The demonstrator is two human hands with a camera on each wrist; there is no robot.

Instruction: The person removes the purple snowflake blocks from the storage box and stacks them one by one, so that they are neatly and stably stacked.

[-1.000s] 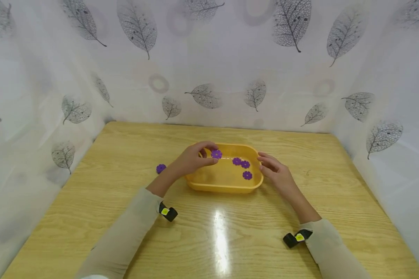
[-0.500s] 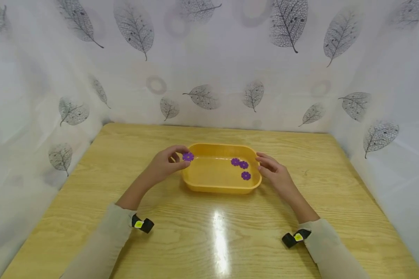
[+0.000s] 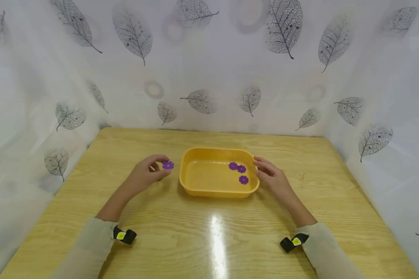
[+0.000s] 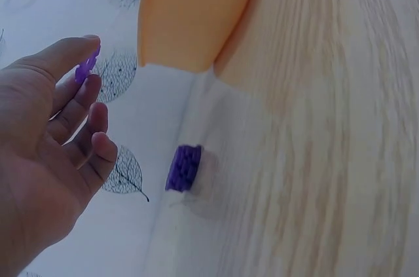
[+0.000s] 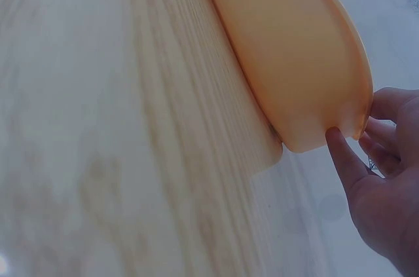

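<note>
Between thumb and forefinger my left hand (image 3: 144,177) pinches a purple flower-shaped disc (image 3: 168,165), just left of the yellow tray (image 3: 216,192). The left wrist view has that disc edge-on at the fingertips. Below the hand there, a short stack of purple discs (image 4: 184,167) stands on the table; in the head view the hand hides it. My right hand (image 3: 275,182) touches the tray's right end with its fingertips, the thumb (image 5: 344,156) against the outer wall. Three purple discs (image 3: 241,169) lie inside the tray, at its right side.
The wooden table (image 3: 181,240) extends around the tray on all sides. A white curtain (image 3: 209,58) printed with grey leaves hangs behind it and along both sides. Each wrist wears a black strap device (image 3: 125,235).
My left hand has moved left, out from over the tray, with the purple disc still pinched. The right hand stays at the tray's end. The head view has tilted slightly.
</note>
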